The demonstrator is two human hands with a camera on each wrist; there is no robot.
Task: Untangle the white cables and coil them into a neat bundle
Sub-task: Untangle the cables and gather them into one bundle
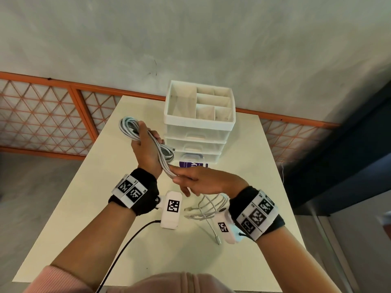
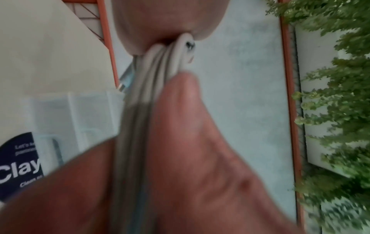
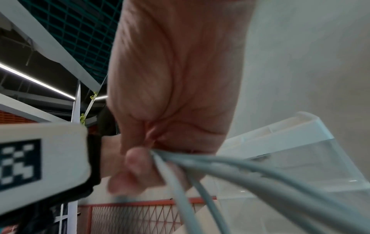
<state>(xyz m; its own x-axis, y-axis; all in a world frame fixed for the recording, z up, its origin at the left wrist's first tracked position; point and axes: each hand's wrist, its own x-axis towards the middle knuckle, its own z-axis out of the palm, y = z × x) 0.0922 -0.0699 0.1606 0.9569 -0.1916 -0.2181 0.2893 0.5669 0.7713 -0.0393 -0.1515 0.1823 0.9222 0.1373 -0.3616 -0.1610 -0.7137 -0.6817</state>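
Note:
My left hand [image 1: 146, 144] is raised over the table and grips a coil of white cable [image 1: 129, 125], several loops running across its palm. The left wrist view shows those strands [image 2: 152, 76] squeezed between thumb and fingers. Just below, my right hand [image 1: 190, 179] pinches the lower end of the same strands [image 1: 169, 169]; in the right wrist view the cables [image 3: 200, 164] fan out from its fingertips. Loose white cable [image 1: 208, 208] with a plug end lies on the table under my right wrist.
A white drawer organiser [image 1: 198, 121] with an open divided top stands at the back of the white table [image 1: 105, 208]. A purple-labelled packet [image 1: 193, 164] lies in front of it. A black cord [image 1: 127, 242] runs from the left wrist camera. Orange railing lies beyond.

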